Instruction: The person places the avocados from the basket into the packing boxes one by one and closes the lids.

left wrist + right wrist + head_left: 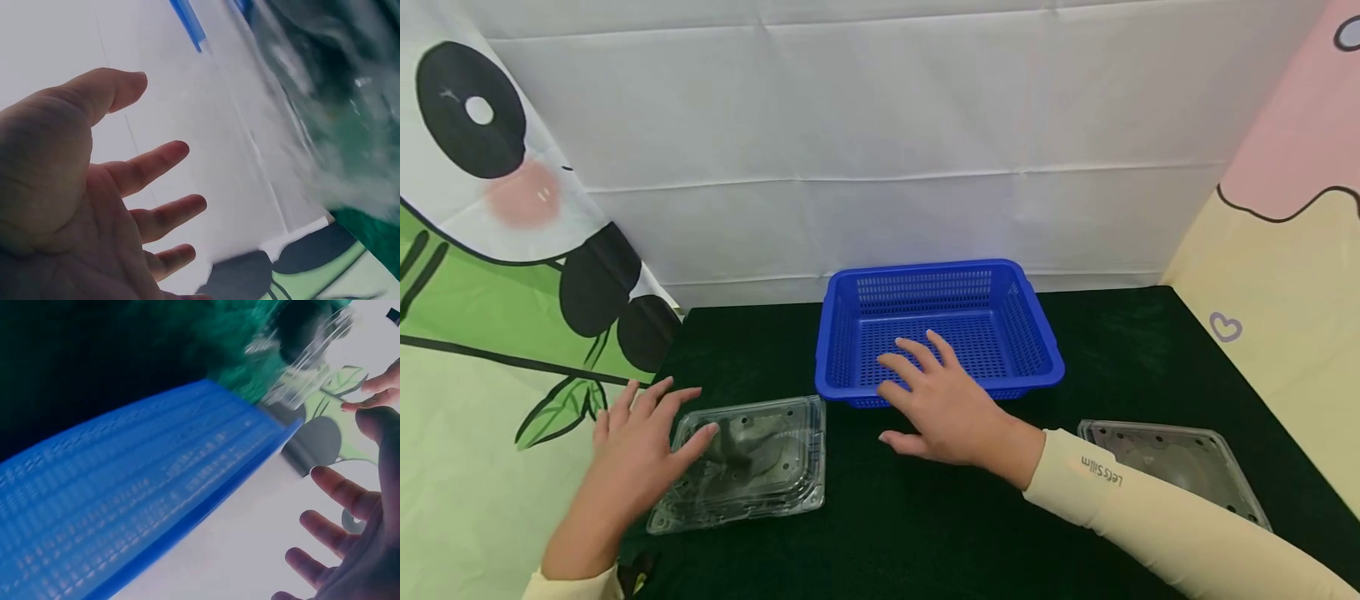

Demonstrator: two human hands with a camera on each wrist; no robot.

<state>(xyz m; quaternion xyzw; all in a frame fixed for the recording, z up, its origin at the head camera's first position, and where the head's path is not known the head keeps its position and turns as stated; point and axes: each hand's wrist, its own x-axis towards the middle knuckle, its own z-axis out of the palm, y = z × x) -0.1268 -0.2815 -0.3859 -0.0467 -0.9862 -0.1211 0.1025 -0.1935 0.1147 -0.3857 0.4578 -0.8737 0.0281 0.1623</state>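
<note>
In the head view my left hand (636, 458) is held over the left edge of a clear plastic clamshell box (752, 458), fingers spread and holding nothing. The left wrist view shows that palm with its fingers apart and the box blurred at the upper right. My right hand (936, 400) hovers by the front rim of a blue plastic basket (1052, 371), fingers spread with nothing in them. In the right wrist view the basket's slotted side (137, 487) lies beside that hand. Whether the right hand touches the rim, I cannot tell.
A second clear plastic container (1180, 462) lies at the right, partly behind my right sleeve (1150, 508). A small dark object (636, 573) sits by my left cuff. Dark green cloth (925, 533) covers the table, with a white curtain (887, 150) behind and printed curtains at both sides.
</note>
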